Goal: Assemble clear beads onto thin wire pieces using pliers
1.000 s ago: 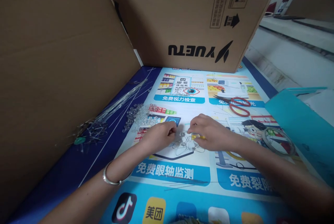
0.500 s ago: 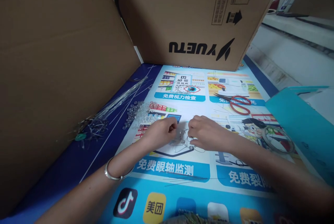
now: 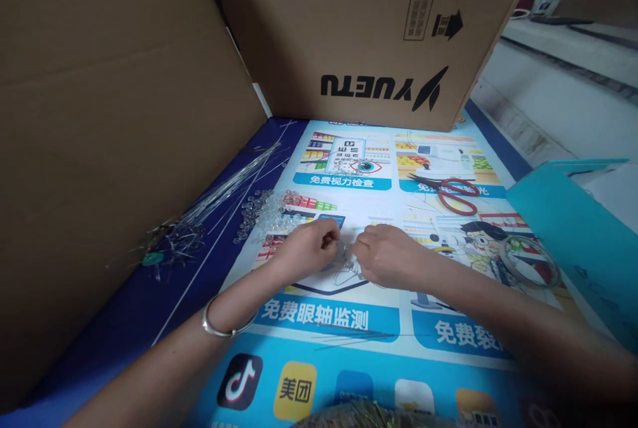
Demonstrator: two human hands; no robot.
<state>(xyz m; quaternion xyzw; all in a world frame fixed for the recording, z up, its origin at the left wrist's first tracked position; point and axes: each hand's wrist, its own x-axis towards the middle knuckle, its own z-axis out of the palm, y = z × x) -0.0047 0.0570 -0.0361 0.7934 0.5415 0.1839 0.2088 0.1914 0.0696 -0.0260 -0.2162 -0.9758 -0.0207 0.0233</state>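
Both hands met over the middle of the tabletop (image 3: 309,401), the left hand (image 3: 306,250) and right hand (image 3: 381,256) each pinched narrow on a tangle of thin wire and beads (image 3: 347,267), its strands running roughly left to right between them, clear beads (image 3: 269,215) heaped just left.

A printed poster-covered table (image 3: 349,341) bears clear beads (image 3: 269,215), wire strands (image 3: 224,189) and red scissors (image 3: 456,192).
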